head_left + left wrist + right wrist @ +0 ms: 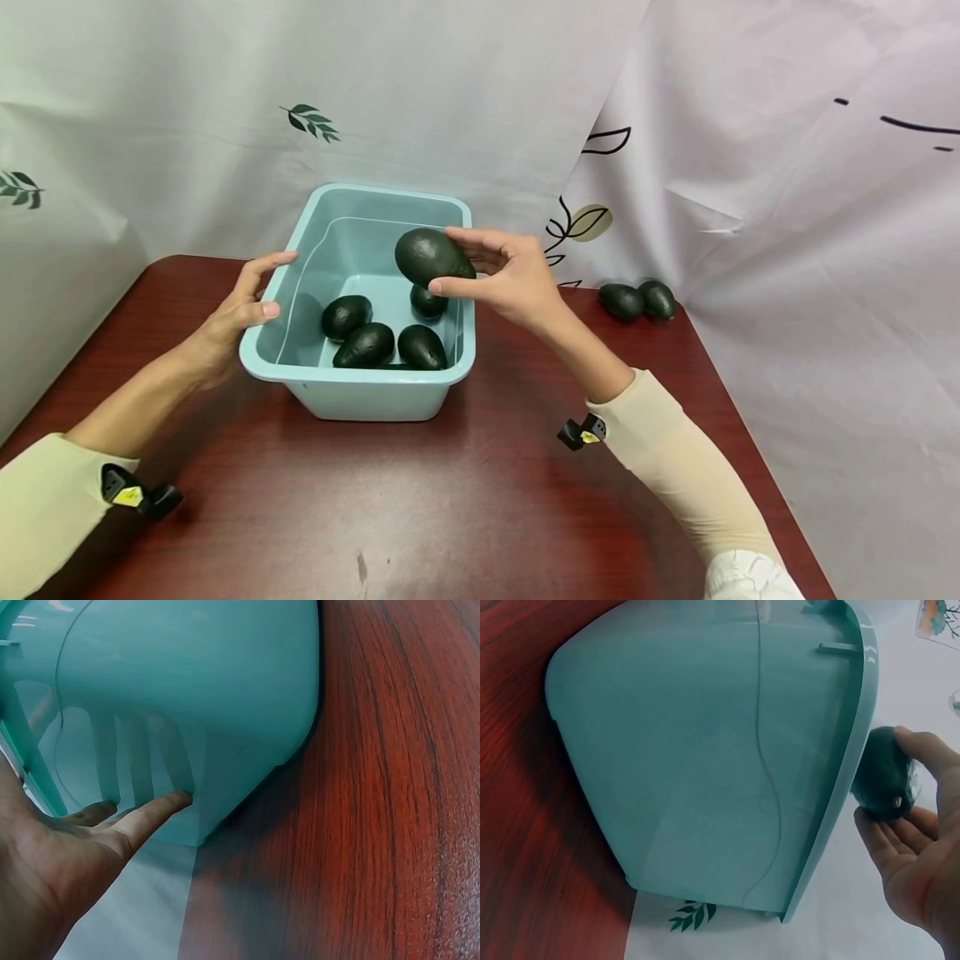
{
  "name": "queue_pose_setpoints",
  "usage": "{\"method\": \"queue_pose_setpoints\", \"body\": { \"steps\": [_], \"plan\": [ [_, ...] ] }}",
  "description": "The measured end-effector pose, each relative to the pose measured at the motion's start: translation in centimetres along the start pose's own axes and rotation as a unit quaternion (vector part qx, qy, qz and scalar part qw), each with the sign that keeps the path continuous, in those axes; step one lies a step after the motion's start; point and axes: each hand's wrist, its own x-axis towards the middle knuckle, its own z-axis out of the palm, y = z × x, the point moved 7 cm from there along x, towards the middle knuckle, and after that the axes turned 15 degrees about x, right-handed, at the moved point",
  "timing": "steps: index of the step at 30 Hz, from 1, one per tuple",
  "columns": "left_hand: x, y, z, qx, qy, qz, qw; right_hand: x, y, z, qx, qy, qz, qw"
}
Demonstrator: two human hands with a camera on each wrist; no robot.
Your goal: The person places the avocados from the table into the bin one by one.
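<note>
A light blue plastic tub [375, 396] stands toward the back of the table, with several dark green avocados [365, 345] lying on its floor. Over the tub's right side, my right hand [513, 271] holds another avocado [427, 256] between thumb and fingers. In the right wrist view that held avocado [885, 774] shows beyond the rim of the tub [705, 750]. At the tub's left side is my left hand [228, 321], its thumb and forefinger by the rim. The left wrist view shows this left hand [75, 855] with extended fingertips against the outer wall of the tub [225, 697].
Two more avocados [621, 302] lie side by side at the back right of the dark red wooden table [420, 500]. A white cloth [465, 100] with leaf prints hangs behind and around the table. Each sleeve carries a small black device [583, 432].
</note>
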Motion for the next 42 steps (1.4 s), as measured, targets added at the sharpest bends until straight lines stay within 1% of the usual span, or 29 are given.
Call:
{"method": "queue_pose_setpoints", "body": {
  "steps": [6, 10, 24, 35, 39, 42],
  "plan": [
    [0.0, 0.1, -0.1, 0.001, 0.001, 0.002, 1.0000, 0.1, 0.2, 0.6, 0.003, -0.030, 0.006, 1.000],
    [0.0, 0.1, -0.1, -0.001, -0.003, -0.001, 1.0000, 0.1, 0.2, 0.6, 0.013, -0.037, 0.004, 0.999],
    [0.0, 0.2, 0.0, -0.010, -0.004, 0.003, 0.9999, -0.5, 1.1, -1.4, 0.028, -0.012, -0.001, 1.000],
    [-0.1, 0.1, 0.0, -0.012, -0.004, -0.002, 0.9999, -1.2, 1.5, -3.0, 0.046, 0.012, 0.021, 0.999],
    [-0.1, 0.1, 0.0, -0.013, -0.005, -0.006, 0.9999, -1.5, 1.9, -3.8, 0.046, 0.023, 0.034, 0.998],
    [-0.2, 0.1, 0.0, -0.013, -0.004, -0.006, 0.9999, -1.7, 2.2, -4.3, 0.047, 0.027, 0.036, 0.998]
  ]
}}
